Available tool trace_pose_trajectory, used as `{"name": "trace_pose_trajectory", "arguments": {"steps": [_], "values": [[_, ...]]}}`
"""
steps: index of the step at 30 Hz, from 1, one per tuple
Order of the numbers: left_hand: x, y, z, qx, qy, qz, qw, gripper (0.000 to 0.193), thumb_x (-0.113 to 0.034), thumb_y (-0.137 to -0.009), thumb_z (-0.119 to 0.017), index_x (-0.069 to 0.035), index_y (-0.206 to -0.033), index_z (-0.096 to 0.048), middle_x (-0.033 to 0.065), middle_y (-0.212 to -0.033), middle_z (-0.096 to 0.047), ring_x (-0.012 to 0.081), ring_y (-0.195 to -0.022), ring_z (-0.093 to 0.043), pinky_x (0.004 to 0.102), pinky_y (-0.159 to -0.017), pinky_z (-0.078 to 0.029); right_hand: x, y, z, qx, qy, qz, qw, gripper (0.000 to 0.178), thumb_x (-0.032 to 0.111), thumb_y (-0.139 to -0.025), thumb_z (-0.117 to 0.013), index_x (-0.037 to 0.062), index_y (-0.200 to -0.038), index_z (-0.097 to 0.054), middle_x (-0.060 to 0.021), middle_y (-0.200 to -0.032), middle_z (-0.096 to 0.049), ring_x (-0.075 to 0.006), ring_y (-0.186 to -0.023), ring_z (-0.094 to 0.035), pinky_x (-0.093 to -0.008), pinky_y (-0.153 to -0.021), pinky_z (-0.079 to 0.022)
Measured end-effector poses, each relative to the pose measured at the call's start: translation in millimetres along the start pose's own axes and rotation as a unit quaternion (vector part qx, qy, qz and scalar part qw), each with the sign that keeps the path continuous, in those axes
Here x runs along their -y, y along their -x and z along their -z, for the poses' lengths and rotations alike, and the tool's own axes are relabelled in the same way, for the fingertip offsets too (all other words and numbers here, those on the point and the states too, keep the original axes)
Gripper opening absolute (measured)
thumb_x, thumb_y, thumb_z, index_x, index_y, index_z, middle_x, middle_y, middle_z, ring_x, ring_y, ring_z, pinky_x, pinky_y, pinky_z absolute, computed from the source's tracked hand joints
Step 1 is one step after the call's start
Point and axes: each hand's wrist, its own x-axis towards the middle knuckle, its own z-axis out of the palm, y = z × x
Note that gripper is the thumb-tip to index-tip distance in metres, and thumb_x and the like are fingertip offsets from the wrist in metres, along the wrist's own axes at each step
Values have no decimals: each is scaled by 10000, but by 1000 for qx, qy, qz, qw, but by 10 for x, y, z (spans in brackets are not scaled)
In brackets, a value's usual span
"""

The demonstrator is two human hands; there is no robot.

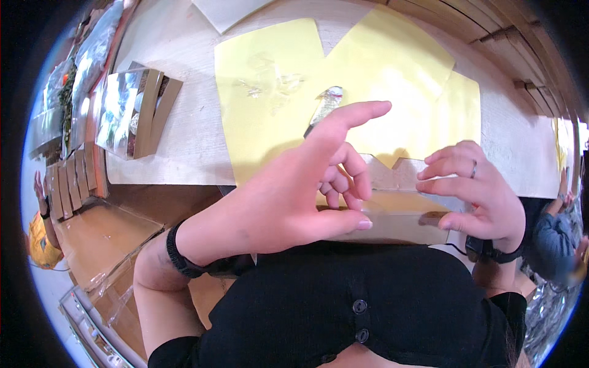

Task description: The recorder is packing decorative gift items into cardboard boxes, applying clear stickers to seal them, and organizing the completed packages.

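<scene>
"Where are the hands?"

"A worker's left hand [294,193] spreads above the near edge of a pale worktop [190,132], index finger stretched forward, thumb well apart and the other fingers loosely curled. The right hand [481,190], a ring on one finger, faces it with a wide gap between thumb and bent fingers."

"And what lies between them?"

"A tan, box-like piece [402,214], at the worktop's near edge and partly behind the left hand's fingers. Whether either hand touches it, I cannot tell."

"Beyond that?"

"Overlapping yellow sheets [392,67] cover the middle of the worktop. On them sit a small, slim item [326,107] with a dark end, just beyond the left hand, and crinkled clear film [270,80]."

"The edges of the scene?"

"Cardboard pieces and shiny clear-wrapped packs [138,113] rest together on the worktop's left side, and a white sheet [230,11] lies at the far side. A person in yellow [46,239] appears at far left, another in blue [550,245] at far right."
</scene>
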Motion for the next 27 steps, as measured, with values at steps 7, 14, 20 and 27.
{"name": "trace_pose_trajectory", "arguments": {"steps": [7,14,20,27], "values": [[-17,-117,-152,23,-193,-48,980,1013,1,-755,-801,-88,-1544,-171,92,-1084,-612,177,-927,-599,260,-751,-495,339,252,-425,-94,-2,-119,988,576,394,-762,-769,74,-1220,-629,-85,-1111,-609,-290,-1075,-568,-413,-950,-395],[88,104,-143,-46,-401,-172,899,1136,-217,-717,-873,-13,-1534,-110,188,-1327,-577,348,-1123,-626,384,-870,-540,380,173,-647,-184,77,-169,965,539,361,-683,-826,100,-1114,-634,-69,-988,-620,-276,-960,-593,-398,-916,-418],[323,307,-128,-74,-420,-177,887,1259,-276,-668,-915,26,-1519,-37,186,-1163,-666,303,-1027,-684,390,-899,-529,462,86,-631,-232,175,-80,953,550,346,-632,-816,117,-1105,-655,-24,-969,-606,-215,-967,-568,-401,-877,-394],[146,191,-262,-120,-400,-156,895,1041,-214,-685,-889,33,-1481,-264,167,-1127,-686,307,-987,-699,366,-843,-549,693,-123,-706,-186,310,-76,929,612,455,-739,-723,72,-1210,-640,-48,-1119,-625,-241,-966,-552,-392,-885,-348]]}}
